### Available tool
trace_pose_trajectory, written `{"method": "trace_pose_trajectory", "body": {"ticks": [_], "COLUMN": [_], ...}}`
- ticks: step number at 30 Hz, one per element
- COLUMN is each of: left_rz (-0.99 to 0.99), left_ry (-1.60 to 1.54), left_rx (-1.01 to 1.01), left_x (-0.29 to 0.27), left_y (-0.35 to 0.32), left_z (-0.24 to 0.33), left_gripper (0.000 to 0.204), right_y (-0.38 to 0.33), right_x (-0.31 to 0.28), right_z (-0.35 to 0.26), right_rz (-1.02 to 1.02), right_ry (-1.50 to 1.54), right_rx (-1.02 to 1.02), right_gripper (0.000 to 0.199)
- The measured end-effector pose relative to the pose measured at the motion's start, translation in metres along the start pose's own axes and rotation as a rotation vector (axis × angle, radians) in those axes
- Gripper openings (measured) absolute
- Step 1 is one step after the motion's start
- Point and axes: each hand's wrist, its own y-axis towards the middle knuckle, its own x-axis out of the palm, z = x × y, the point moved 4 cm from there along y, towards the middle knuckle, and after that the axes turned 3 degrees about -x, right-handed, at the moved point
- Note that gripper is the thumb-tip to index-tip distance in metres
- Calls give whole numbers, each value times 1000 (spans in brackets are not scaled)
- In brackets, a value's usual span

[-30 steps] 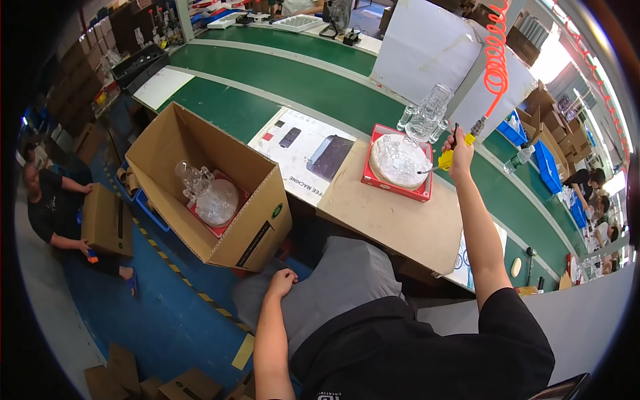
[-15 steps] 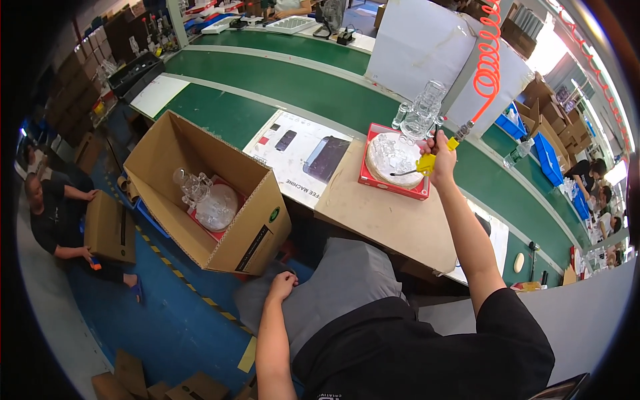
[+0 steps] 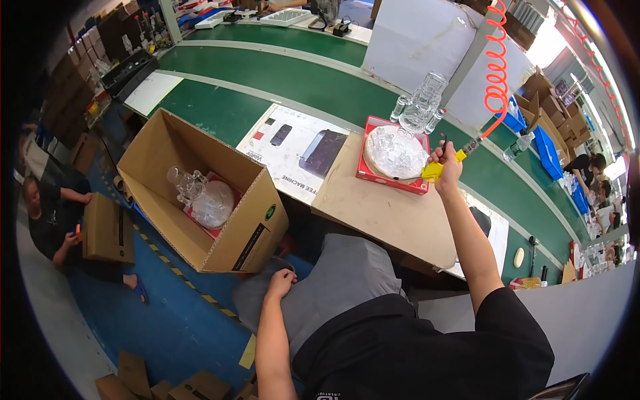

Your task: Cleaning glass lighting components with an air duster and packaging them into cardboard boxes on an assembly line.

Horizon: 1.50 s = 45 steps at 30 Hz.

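The right hand (image 3: pixel 449 168) is clamped round the handle of a yellow air gun (image 3: pixel 433 173), its palm and most of the grip hidden behind the fingers. The gun's thin nozzle points left across the near right corner of a red box (image 3: pixel 400 185); the tip is hard to make out against the rim. The box lies just left of the hand, at the far left corner of a tan board (image 3: pixel 383 217) along the near edge of the counter (image 3: pixel 207 103).

The clear glass pieces (image 3: pixel 395 148) in the box run together and cannot be counted. A tall glass vessel (image 3: pixel 421 110) stands at the box's far edge; whether the two touch is unclear. From the gun a red coiled hose (image 3: pixel 497 100) rises and is cut off by the upper edge of view.

The left hand (image 3: pixel 283 283) lies on a gray trouser leg (image 3: pixel 353 273), fingers curled; its palm is hidden, so I cannot tell whether they close on anything. Beyond it, at the counter's near edge, a tall carton (image 3: pixel 257 223) holds more glassware (image 3: pixel 212 200), its base partly hidden by the carton's near wall.
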Motion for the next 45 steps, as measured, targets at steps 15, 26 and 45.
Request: {"method": "trace_pose_trajectory", "body": {"ticks": [15,26,45], "left_rz": [-8,-14,8], "left_ry": [-81,-82,-126], "left_rx": [-30,-46,-75], "left_x": [-3,-5,-5], "left_y": [-6,-11,-8], "left_z": [7,14,4], "left_gripper": [22,19,19], "right_y": [32,23,95], "right_x": [-72,-50,-42], "right_z": [-56,-60,-33], "right_rz": [206,192,217], "right_ry": [-225,-296,-210], "right_rx": [-103,4,-276], "right_gripper": [21,19,17]}}
